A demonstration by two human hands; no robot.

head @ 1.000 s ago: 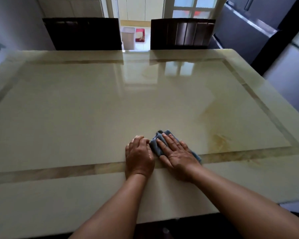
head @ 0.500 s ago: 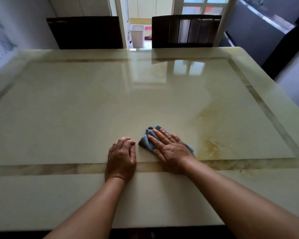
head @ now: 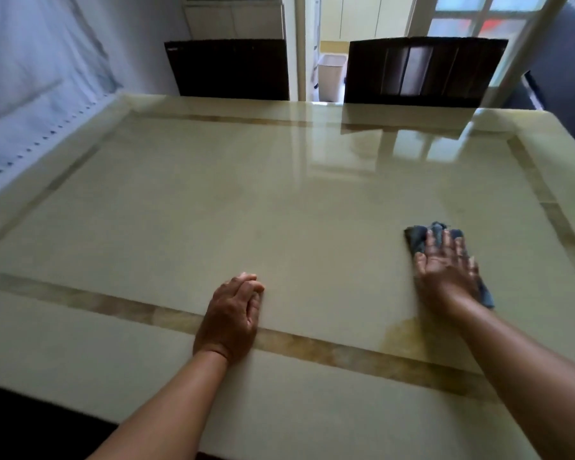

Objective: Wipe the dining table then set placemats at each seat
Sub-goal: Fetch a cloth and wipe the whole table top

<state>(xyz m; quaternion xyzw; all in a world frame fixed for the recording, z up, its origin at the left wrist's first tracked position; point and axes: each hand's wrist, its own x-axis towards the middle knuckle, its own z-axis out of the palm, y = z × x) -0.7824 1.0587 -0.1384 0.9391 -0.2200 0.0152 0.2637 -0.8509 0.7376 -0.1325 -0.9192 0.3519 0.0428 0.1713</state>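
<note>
Swept rightward to frame right: blue cloth (head: 419, 239), flattened under spread right hand (head: 445, 270); left hand (head: 231, 318), fingers loosely curled, resting lower centre on worktop (head: 213, 200).

There was one dining table (head: 213, 207), glossy and pale, with one darker inlaid band running round its top. One blue cloth (head: 419, 239) lay on it — a single crumpled rag. Two hands showed: one left hand (head: 231, 318) and one right hand (head: 447, 273). Two dark chairs stood at the far side — one (head: 228, 69) left, one (head: 425, 71) right. One pale bin (head: 331, 76) stood beyond.
</note>
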